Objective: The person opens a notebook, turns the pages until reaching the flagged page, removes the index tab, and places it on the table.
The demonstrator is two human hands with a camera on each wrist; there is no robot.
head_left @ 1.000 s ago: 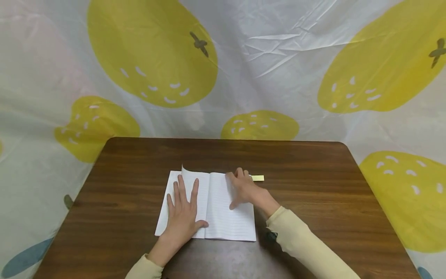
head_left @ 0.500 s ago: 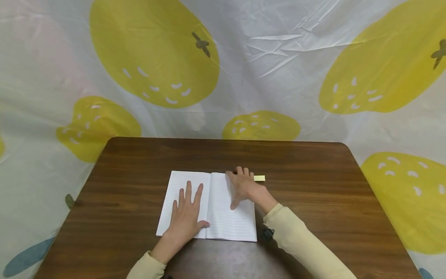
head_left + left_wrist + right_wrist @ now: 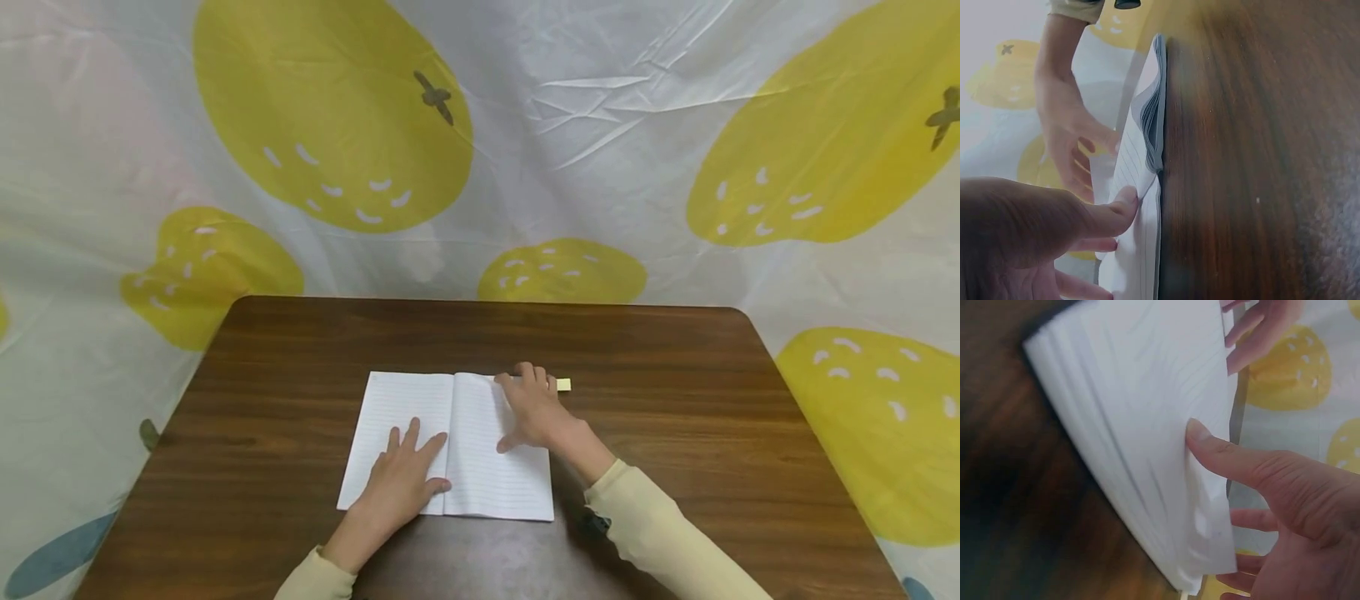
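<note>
An open lined notebook (image 3: 397, 398) lies flat on the dark wooden table (image 3: 675, 400). My left hand (image 3: 403, 482) rests flat on the lower part of the left page, its thumb near the spine. My right hand (image 3: 534, 410) lies with spread fingers on the upper right page, fingertips at the far corner. Just beyond those fingertips a small yellow paper strip (image 3: 563, 384) pokes out. In the left wrist view the left hand (image 3: 1035, 225) touches the notebook (image 3: 1150, 119) edge with its thumb. In the right wrist view the right hand (image 3: 1272, 487) presses its thumb on the notebook (image 3: 1141, 412) page.
A plastic sheet (image 3: 525, 167) printed with large yellow fruit hangs behind and around the table. Bare wood shows on all sides of the notebook. Both cream sleeves (image 3: 660, 533) reach in over the table's near edge.
The raised leaf on the left page has settled flat. My left hand has slid back toward the near edge. My right hand has shifted slightly to the right.
</note>
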